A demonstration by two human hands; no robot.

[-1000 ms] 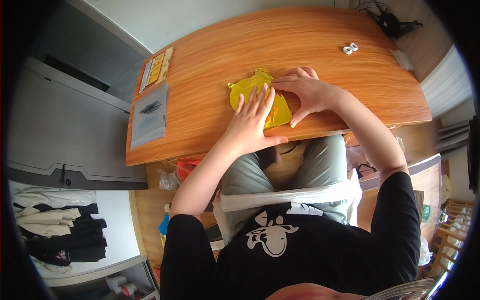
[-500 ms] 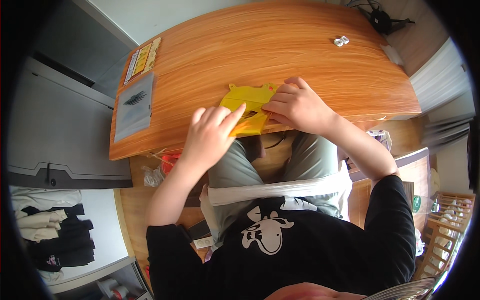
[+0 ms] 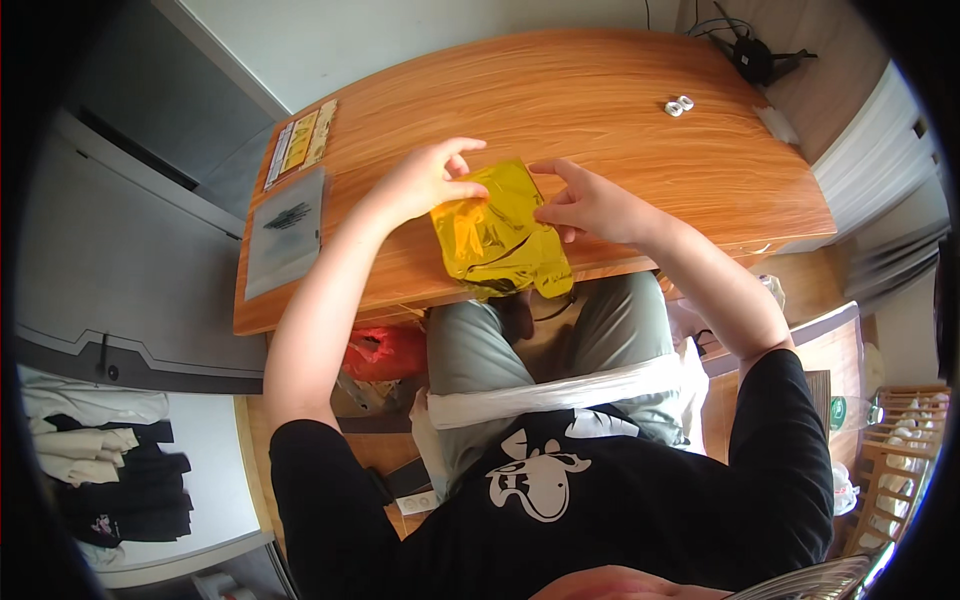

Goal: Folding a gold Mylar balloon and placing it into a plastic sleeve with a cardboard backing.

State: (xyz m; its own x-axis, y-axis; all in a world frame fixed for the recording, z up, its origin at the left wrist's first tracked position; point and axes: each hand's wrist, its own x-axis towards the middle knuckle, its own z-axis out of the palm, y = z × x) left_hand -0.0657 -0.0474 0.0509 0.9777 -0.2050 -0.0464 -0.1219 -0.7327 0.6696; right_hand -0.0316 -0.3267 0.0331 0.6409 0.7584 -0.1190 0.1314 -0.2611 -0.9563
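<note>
A shiny yellow foil balloon (image 3: 505, 235), flat and creased, is held over the near edge of the wooden table (image 3: 440, 90). My left hand (image 3: 425, 185) has it by the upper left side, the thumb lying across the foil and the index finger stretched past it. At the right edge, my right hand (image 3: 598, 207) grips the foil near its thumb, with the index finger raised by the top corner. The balloon's lower end hangs, crumpled, above my lap.
On the table's left lie a grey translucent sheet (image 3: 285, 230) and a yellow printed card (image 3: 300, 145). Two small white rings (image 3: 679, 106) sit at the far right, and a black device with antennas (image 3: 755, 60) is beyond the corner. A red bag (image 3: 385, 353) is below the table.
The foil balloon has been turned and opened out, its tabbed end swinging from the top to the bottom. My left hand has moved up and forward; my right hand has shifted slightly.
</note>
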